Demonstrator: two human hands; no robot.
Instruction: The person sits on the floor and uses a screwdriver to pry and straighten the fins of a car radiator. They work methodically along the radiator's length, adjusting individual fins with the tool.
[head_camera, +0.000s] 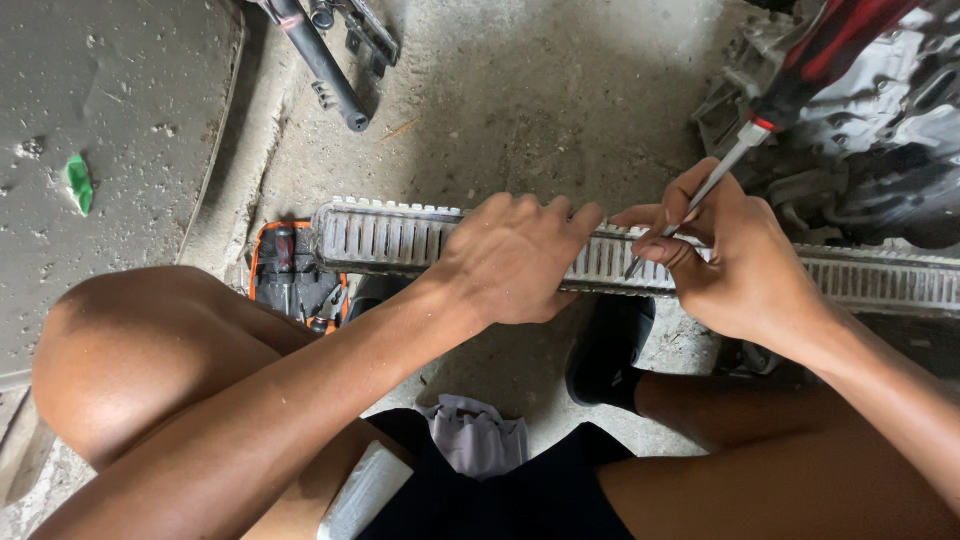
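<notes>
Grey ribbed plastic strip (400, 238) lay across rough concrete floor (520, 90), engine block (880, 120) crowding its right end. Left hand (515, 260) fingers clamped strip; right hand (740, 260) fingers pinched red-handled screwdriver (770, 115), tip on ribs.

We only get one view here, the head camera, so there's nothing for it to overlap with. We look almost straight down from above a crouched person onto a long ribbed metal strip (400, 238) that lies across the frame on a concrete floor (520, 90). It's close: the strip sits about arm's reach below us, knees fill the bottom edge, and both forearms come up from the lower corners to the strip. Past the strip, we see a bit more floor toward the top.
</notes>
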